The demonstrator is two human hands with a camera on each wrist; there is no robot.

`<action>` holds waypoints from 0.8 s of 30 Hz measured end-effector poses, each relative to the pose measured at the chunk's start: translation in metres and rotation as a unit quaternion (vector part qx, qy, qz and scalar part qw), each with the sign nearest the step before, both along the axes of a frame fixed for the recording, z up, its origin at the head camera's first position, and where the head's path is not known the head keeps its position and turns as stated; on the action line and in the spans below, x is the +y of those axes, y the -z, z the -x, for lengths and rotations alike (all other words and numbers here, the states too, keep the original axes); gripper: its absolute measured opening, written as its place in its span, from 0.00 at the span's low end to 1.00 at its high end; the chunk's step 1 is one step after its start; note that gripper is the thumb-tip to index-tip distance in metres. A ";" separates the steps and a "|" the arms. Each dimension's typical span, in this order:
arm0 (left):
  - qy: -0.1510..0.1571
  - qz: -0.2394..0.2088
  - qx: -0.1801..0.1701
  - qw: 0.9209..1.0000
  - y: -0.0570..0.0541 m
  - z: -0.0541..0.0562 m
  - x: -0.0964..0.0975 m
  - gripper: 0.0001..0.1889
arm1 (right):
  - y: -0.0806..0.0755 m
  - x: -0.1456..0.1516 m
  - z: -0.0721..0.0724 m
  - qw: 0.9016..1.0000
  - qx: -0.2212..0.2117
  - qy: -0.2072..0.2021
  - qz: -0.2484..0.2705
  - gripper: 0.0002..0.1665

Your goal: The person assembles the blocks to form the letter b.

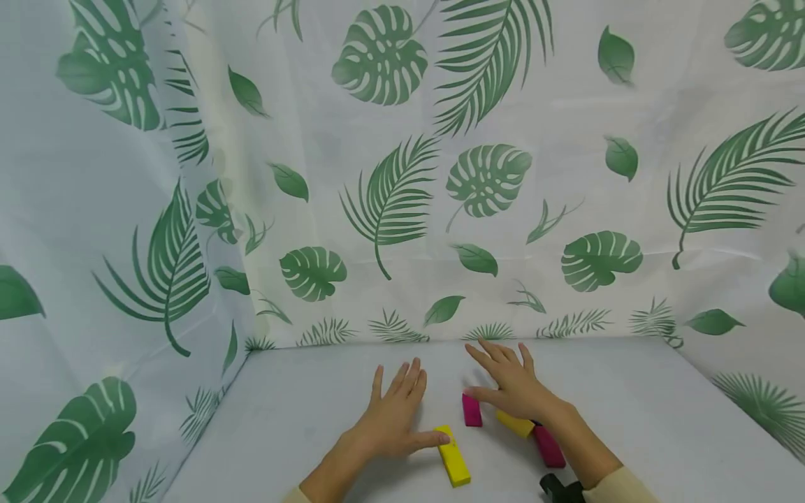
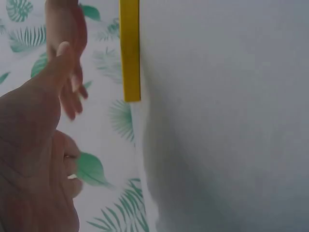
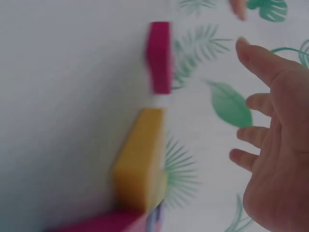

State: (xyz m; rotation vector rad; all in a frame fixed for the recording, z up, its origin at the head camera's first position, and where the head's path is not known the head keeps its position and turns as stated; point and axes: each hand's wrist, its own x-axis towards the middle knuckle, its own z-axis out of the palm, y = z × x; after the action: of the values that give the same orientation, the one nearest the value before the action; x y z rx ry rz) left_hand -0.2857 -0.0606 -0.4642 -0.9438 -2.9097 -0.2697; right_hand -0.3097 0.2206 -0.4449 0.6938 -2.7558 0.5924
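Note:
My left hand (image 1: pixel 393 419) is spread above the white table with nothing in its grip. Its thumb overlaps a bright yellow block (image 1: pixel 455 461) in the head view, while the left wrist view has that yellow block (image 2: pixel 130 53) standing apart from the thumb. My right hand (image 1: pixel 517 384), fingers also spread, hovers farther right and holds nothing. A small magenta block (image 1: pixel 472 411) lies under its thumb tip in the head view. Beneath the right wrist are an orange-yellow block (image 1: pixel 514 423) and a darker magenta block (image 1: pixel 549 447), both partly covered by the arm.
White cloth with green leaf prints (image 1: pixel 390 195) rises behind and at both sides of the table (image 1: pixel 302 398). At the bottom edge, a black device (image 1: pixel 560 489) sits by the right sleeve. A dark bit shows between the orange-yellow and darker magenta blocks.

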 end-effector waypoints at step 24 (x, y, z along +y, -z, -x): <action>0.039 0.086 -0.017 0.995 0.002 -0.034 0.024 0.43 | 0.015 0.000 0.003 0.991 -0.119 -0.065 0.006 0.26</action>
State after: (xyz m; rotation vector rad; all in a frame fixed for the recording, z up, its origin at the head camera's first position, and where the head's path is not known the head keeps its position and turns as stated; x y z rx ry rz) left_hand -0.2518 -0.0370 -0.4667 -1.0886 -2.9687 -0.0404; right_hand -0.3122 0.2209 -0.4600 0.8574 -2.9358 0.7646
